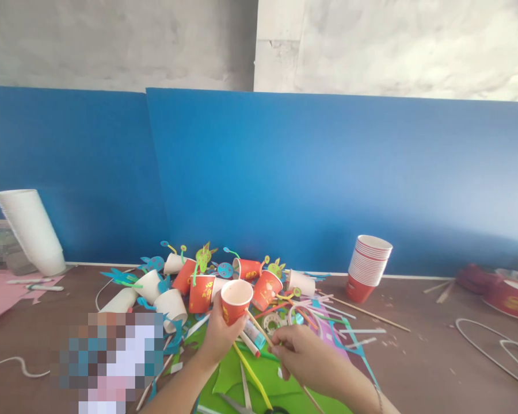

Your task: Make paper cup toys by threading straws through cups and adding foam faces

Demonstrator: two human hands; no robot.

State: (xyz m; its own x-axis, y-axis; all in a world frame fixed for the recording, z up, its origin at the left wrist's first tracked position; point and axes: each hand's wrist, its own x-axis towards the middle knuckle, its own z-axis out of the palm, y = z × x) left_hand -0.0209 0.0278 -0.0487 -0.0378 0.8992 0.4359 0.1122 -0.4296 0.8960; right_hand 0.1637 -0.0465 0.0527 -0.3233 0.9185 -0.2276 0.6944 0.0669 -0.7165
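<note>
My left hand (221, 338) is wrapped round a red paper cup (231, 312), its white open mouth facing up and toward me. Between the fingers of my right hand (300, 352) is a thin wooden stick (261, 326). The stick's far end meets the side of the cup near the rim; whether it goes through the wall I cannot tell. Below the hands lie a glue stick (254, 332), a yellow straw (254, 374), scissors (243, 388) and green paper (233, 368).
Behind my hands lie several red and white cups with paper animal faces (204, 259) and bent straws. A leaning stack of white cups (30, 230) stands left, a stack of red cups (368, 267) right. A blue panel (306, 172) rises behind. A white cable (492, 351) lies right.
</note>
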